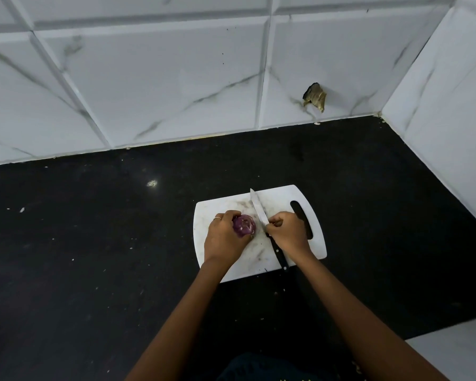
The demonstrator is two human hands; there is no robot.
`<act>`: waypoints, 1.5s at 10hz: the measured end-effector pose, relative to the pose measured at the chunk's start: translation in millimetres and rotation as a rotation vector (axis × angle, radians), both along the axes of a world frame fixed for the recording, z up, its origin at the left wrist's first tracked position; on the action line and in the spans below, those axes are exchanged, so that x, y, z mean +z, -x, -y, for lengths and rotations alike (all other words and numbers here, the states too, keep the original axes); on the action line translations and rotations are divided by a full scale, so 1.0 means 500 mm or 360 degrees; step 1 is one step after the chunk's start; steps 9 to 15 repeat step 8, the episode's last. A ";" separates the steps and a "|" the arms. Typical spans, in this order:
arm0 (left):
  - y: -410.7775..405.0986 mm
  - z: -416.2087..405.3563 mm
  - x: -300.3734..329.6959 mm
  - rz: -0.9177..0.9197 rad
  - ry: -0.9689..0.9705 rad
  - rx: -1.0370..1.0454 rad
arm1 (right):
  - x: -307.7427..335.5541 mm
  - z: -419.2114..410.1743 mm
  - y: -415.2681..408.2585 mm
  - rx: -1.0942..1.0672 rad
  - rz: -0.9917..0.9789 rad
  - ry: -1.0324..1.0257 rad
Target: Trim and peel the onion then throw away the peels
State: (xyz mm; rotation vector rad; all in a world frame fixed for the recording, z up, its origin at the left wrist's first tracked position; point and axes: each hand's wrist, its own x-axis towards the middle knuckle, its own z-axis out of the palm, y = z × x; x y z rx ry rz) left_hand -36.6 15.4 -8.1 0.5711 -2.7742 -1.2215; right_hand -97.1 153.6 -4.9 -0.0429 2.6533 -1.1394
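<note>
Holding the red onion (244, 225) down on the white plastic cutting board (318, 244), the left hand (224, 239) curls its fingers round the bulb's left side, a thin ring on one finger. The onion sits left of the board's middle, its purple skin glossy and round, with paler streaks where the outer layer looks loosened. Just right of it on the board, the right hand (287, 232) grips a kitchen knife (260, 211); its fingers are closed where blade meets the black riveted handle, which pokes out toward the board's near edge. The narrow steel blade points toward the board's far edge, beside the onion but apparently not in it.

This looks like the trimming step, early in the task: no peels show on the board. The next move likely calls for swinging the blade over one end of the bulb and pressing down, fingertips tucked clear. The board is scuffed and stained, with a slotted handle hole at its right end; it lies on a dark speckled counter (94, 243).
</note>
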 end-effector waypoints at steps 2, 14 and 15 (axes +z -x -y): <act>-0.005 -0.004 -0.003 0.0035 0.0023 0.0010 | -0.014 0.005 -0.008 -0.0057 -0.0054 -0.0012; -0.005 -0.025 0.004 0.0016 0.0261 0.0079 | -0.005 0.037 -0.017 0.0515 -0.0454 0.0034; -0.005 -0.025 0.004 0.0016 0.0261 0.0079 | -0.005 0.037 -0.017 0.0515 -0.0454 0.0034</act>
